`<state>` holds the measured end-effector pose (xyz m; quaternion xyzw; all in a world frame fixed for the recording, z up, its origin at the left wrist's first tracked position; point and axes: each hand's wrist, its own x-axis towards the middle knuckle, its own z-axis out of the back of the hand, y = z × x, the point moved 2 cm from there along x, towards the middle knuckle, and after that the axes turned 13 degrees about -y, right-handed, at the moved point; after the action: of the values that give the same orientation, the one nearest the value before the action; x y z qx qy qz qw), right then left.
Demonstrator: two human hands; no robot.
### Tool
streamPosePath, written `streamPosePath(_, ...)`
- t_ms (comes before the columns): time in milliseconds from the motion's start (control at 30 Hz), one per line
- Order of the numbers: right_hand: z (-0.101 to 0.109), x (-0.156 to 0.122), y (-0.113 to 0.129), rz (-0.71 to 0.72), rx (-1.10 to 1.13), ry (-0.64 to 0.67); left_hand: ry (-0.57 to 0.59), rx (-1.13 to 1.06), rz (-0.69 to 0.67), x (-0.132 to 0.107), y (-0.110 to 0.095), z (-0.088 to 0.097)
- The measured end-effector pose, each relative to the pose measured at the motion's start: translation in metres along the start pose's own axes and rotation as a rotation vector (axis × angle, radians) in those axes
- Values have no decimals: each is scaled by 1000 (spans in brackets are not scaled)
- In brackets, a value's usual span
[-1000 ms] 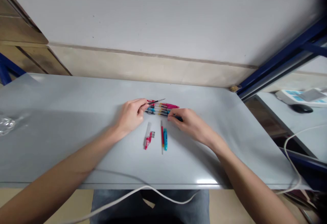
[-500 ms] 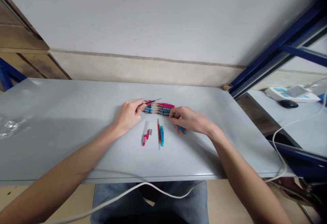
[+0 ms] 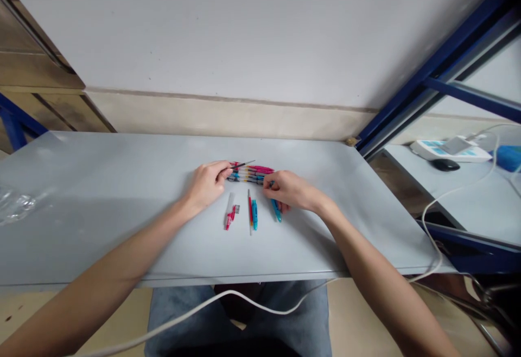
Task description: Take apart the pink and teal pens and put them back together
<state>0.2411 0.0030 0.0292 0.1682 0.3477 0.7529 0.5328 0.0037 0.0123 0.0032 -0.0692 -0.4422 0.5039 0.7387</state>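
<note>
Thumb and fingers of the left hand [image 3: 207, 183] are clamped on a thin, dark, rod-shaped pen refill [image 3: 243, 165], its fine tip pointing to about two o'clock. Right hand [image 3: 288, 190] has its fingers curled over a turquoise plastic pen part [image 3: 277, 211] jutting out toward six o'clock; whether they grip it, I cannot tell. Between the hands lies a side-by-side row of clear, pink and blue plastic pens [image 3: 251, 172], the left hand at its nine o'clock, the right near four. At the row's seven o'clock is a clear-and-pink plastic pen piece [image 3: 230, 216]; at six, a slim red refill [image 3: 250, 210], with a short blue plastic barrel [image 3: 255, 215] just beside it. All lie on a smooth grey table [image 3: 122, 183]. Farther out, crumpled transparent plastic [image 3: 17, 206] sits around nine o'clock, and a black mouse [image 3: 445, 165] around three, beyond a blue metal frame [image 3: 396, 91].
</note>
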Motion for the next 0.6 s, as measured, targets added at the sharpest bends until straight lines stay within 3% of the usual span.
streamPosePath(400, -1, -1, 3, 33, -16, -2, 42, -5, -11, -3, -8, -1)
streamPosePath(600, -1, -2, 4, 67, 104, -4, 39, -6, -30, -6, -13, 0)
